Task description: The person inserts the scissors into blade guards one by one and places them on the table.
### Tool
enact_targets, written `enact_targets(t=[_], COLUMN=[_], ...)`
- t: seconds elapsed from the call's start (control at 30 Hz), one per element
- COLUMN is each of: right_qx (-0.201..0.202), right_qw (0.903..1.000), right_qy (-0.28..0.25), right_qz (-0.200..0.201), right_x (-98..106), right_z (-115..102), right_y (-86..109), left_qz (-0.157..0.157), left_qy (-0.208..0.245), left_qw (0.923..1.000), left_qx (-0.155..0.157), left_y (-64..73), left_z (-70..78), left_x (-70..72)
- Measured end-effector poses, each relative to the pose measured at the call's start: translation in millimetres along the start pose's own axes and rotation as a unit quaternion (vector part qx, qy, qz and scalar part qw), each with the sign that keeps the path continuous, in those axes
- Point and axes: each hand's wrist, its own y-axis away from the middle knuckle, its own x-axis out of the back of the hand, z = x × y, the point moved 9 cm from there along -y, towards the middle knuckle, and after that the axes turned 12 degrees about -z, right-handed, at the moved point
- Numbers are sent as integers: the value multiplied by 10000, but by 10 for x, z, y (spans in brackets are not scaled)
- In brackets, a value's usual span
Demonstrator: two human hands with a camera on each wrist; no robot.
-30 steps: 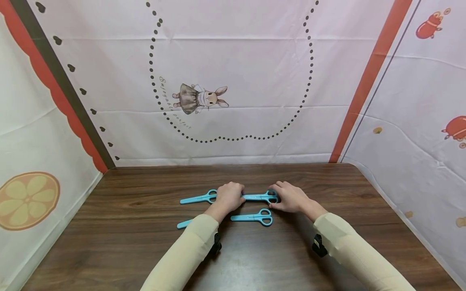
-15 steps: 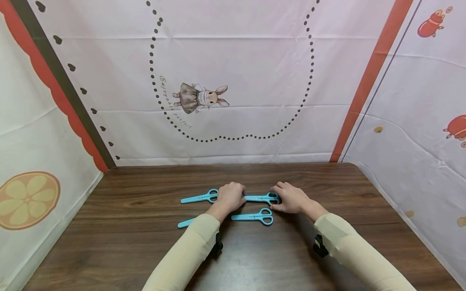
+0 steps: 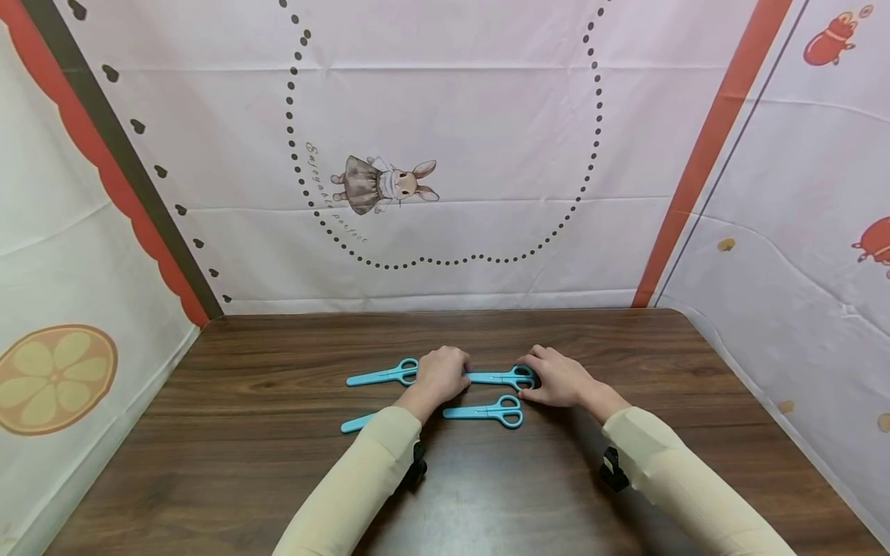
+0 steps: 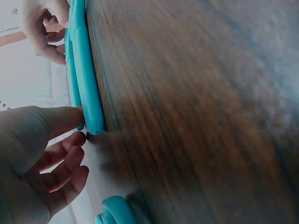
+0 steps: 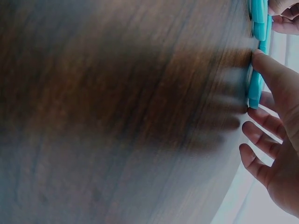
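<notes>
A pair of light-blue scissors (image 3: 492, 378) lies flat on the table at the back right, with a hand at each end. My left hand (image 3: 439, 374) pinches its blade tip, the thumb (image 4: 70, 119) against the end in the left wrist view. Around the handle loops my right hand (image 3: 559, 377) curls thumb and index finger; its other fingers are spread in the right wrist view. Just in front lies a matching pair of scissors (image 3: 480, 412), blades to the left, untouched.
Two more blue scissors, a rear pair (image 3: 375, 377) and a front pair (image 3: 358, 422), lie to the left; my left forearm hides the front pair's handles. The brown wooden table (image 3: 229, 463) meets a printed white cloth wall (image 3: 487, 154) behind.
Both hands keep their places at the two ends of the rear right scissors. The whole view shifts very slightly; the scissors stay put.
</notes>
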Motion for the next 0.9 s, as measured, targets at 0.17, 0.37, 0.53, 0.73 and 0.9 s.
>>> enact_targets(t=[0.17,0.37,0.53,0.73,0.9], right_qx=[-16,17,-19,-122,-198], right_qw=[10000,10000,10000,9998,9997], right_qy=[25,56,-22,-124,-11], right_qz=[-25,-34,-16,-15,115], right_x=[-1,-6,1,2,42], right_z=[6,-2,-2,-4,-8], right_y=[-6,-7,13,37,56], left_qz=[-13,-14,-44,-75,-5], left_qy=[21,45,-22,-71,-100], left_qw=[10000,10000,10000,9999,9996], left_qx=[24,24,-45,-122,-253], left_y=[7,30,64,99,140], left_z=[3,6,29,13,-18], left_x=[5,11,39,67,108])
